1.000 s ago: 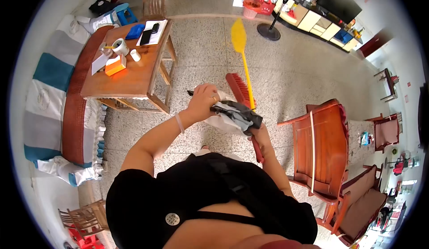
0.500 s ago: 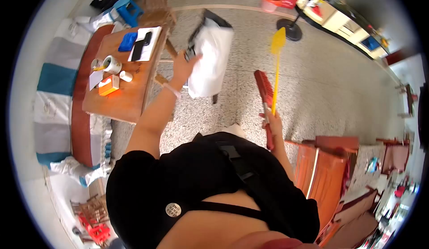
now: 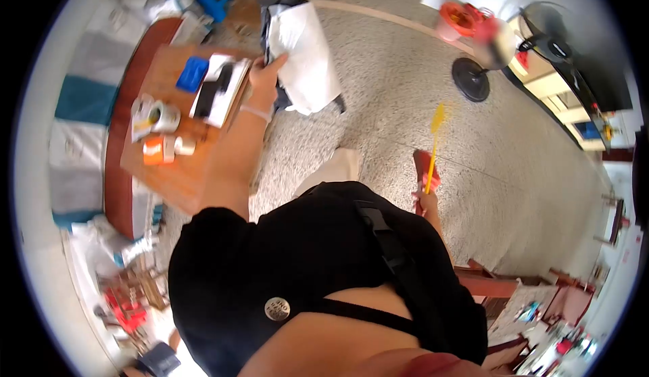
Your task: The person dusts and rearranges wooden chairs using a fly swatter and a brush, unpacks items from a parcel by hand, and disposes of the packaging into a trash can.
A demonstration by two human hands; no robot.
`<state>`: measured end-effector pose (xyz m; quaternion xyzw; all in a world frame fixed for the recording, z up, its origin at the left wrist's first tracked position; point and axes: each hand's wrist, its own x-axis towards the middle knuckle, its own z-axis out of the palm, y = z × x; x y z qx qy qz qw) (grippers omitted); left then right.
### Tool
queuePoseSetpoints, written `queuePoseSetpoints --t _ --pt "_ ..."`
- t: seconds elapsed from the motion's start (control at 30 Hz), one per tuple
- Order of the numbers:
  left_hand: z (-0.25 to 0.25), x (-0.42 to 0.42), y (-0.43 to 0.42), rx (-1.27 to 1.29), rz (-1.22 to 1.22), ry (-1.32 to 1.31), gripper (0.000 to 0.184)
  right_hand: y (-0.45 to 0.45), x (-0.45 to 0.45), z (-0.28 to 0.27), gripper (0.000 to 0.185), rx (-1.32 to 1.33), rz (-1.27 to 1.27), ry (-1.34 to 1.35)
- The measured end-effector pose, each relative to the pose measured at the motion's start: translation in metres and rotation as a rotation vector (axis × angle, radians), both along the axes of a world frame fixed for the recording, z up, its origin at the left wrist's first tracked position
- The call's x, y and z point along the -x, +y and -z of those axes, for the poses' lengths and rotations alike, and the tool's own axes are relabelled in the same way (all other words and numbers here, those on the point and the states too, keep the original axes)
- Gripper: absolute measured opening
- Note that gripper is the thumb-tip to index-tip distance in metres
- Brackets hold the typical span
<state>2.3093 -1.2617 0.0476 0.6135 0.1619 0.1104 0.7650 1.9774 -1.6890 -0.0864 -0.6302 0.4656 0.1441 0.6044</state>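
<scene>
My left hand (image 3: 266,83) grips the near-left edge of a large white, flat-faced thing with dark edges (image 3: 304,59). It looks like a bag or a folded sheet, but its kind is unclear. It hangs over the floor beside the wooden table (image 3: 182,187). My right hand (image 3: 427,203), held out low to the right, is closed around a red-handled brush (image 3: 422,162) and a yellow fly swatter (image 3: 433,150) together. The swatter's blurred head points away from me. Part of the brush lies behind the swatter's stick, and the right fingers are small and partly hidden.
On the table are a blue packet (image 3: 193,73), dark objects on white paper, a white mug (image 3: 164,116) and an orange box (image 3: 158,150). A standing fan (image 3: 471,79) and a pink bucket (image 3: 454,22) stand at the far right. Reddish wooden furniture (image 3: 483,284) is near right.
My view has turned and moved forward. The white thing in my left hand has swung up and left. My right hand has shifted right, still holding the brush and swatter.
</scene>
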Motion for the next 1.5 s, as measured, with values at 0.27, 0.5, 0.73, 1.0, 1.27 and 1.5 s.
queuePoseSetpoints --t 0.27,0.5,0.73,1.0,1.27,1.5 --pt "-0.012 -0.149 -0.090 -0.106 0.165 0.056 0.034 -0.016 -0.046 0.024 0.026 0.179 0.087 0.136" --pt "0.006 -0.273 -0.166 -1.203 0.137 0.124 0.044 -0.047 -0.164 0.051 0.027 0.129 0.281 0.271" --pt "0.014 -0.405 -0.202 -1.346 0.303 0.103 0.044 -0.150 -0.341 0.060 0.022 0.157 0.006 0.240" --pt "0.033 -0.553 -0.242 -1.369 0.383 0.151 0.042 -0.220 -0.547 0.002 0.020 0.152 0.009 0.019" --pt "0.032 -0.731 -0.343 -1.216 0.563 -0.053 0.040 -0.219 -0.664 0.009 0.012 0.161 0.102 0.104" --pt "-0.004 -0.828 -0.443 -1.175 0.594 -0.495 0.026 -0.204 -0.722 -0.020 0.015 0.095 0.307 0.254"
